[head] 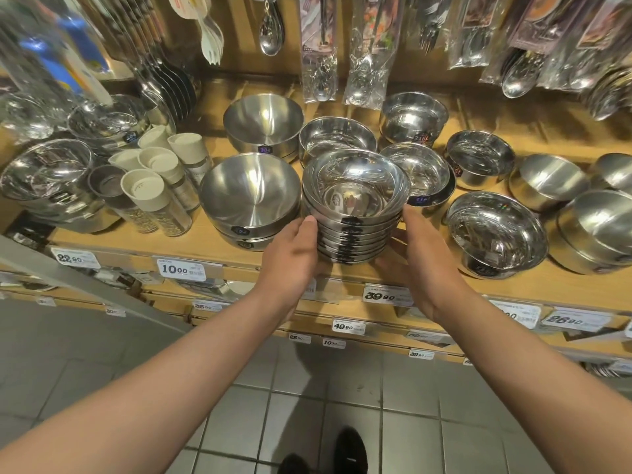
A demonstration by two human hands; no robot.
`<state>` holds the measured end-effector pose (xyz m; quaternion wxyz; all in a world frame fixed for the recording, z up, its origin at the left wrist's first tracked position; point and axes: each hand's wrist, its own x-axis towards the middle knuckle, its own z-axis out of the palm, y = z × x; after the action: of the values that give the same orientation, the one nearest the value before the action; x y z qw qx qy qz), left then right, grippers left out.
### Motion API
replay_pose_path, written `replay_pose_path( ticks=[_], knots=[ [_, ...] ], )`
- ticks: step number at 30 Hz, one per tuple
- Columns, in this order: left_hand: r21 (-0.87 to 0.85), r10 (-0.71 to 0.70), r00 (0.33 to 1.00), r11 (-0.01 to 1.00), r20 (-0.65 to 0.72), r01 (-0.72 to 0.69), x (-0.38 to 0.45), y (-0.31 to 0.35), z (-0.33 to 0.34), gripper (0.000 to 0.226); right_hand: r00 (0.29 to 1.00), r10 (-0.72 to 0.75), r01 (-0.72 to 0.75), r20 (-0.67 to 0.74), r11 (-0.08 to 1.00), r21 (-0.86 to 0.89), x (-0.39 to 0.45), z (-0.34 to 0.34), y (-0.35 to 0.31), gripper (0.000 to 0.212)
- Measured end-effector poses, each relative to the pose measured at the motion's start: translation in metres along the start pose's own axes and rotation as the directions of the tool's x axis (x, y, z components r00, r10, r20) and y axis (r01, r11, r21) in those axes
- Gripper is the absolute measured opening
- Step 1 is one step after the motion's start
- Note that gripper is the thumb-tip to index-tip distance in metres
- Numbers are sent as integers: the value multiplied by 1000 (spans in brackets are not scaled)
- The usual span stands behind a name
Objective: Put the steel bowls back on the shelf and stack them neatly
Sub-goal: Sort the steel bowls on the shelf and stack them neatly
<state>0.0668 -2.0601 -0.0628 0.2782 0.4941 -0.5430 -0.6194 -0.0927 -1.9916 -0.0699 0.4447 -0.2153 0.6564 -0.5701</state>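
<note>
While both arms reach forward from the bottom corners, a long wooden shelf runs across the view, crowded with steel ware and edged with white price tags. Above its back edge hang packaged spoons and forks in clear sleeves. On the shelf's left half sit two stacks of large brushed bowls, one behind the other, and further left a cluster of glass jars with cream lids. To the right lie several polished bowls, the nearest a wide shiny bowl tilted toward the camera.

Near the shelf's front edge, between the brushed bowls and the shiny bowl, stands the stack of steel bowls, nested one inside another, each rim bearing a dark sticker lined up down the front. Whether its base rests on the wood or is lifted just clear cannot be told.

A left hand holds the stack's left side, thumb pressed against the upper rims and fingers curled under and behind. A right hand grips the opposite side, thumb up at the top rim, fingers wrapped round the lower bowls.

Below, grey floor tiles show, with black shoes at the bottom edge.
</note>
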Motion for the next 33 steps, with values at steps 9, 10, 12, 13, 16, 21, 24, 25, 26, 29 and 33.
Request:
replay_pose_path(
  ticks=[9,10,12,13,16,21,24,25,26,29,33],
  knots=[
    [-53,-159,986,986,-56,156,-40,-4,-42,24,990,121,-120,-73,993,14,-45,-14,-17,14],
    [-59,-165,984,985,-67,161,-48,-2,-52,22,986,133,-132,-101,991,16,-52,-18,-19,14],
    [-52,-164,981,986,-102,159,-61,5,-73,19,980,140,-139,-141,990,15,-69,-23,-26,22],
    [-46,-150,982,988,-114,146,-67,10,-83,19,980,136,-136,-146,991,12,-79,-22,-32,23],
    [-27,-118,983,993,-141,115,-81,28,-107,18,983,125,-122,-137,992,28,-108,-16,-49,21],
    [-49,-87,983,996,-159,80,-97,45,-133,14,992,94,-92,-79,995,36,-143,2,-72,27],
    [-52,-78,986,996,-149,70,-103,51,-139,12,994,87,-82,-73,995,57,-155,12,-77,25],
    [-48,-70,987,997,-144,64,-103,53,-140,11,994,80,-75,-74,996,56,-157,14,-79,23],
    [-41,-59,988,998,-140,54,-102,56,-140,11,994,72,-68,-77,996,51,-158,16,-80,19],
    [-32,-33,991,999,-132,29,-99,66,-141,10,995,40,-39,-92,999,18,-157,17,-84,13],
    [-44,-3,993,999,-121,-3,-92,79,-134,12,993,-12,15,-115,1000,19,-148,7,-91,15]
  ],
)
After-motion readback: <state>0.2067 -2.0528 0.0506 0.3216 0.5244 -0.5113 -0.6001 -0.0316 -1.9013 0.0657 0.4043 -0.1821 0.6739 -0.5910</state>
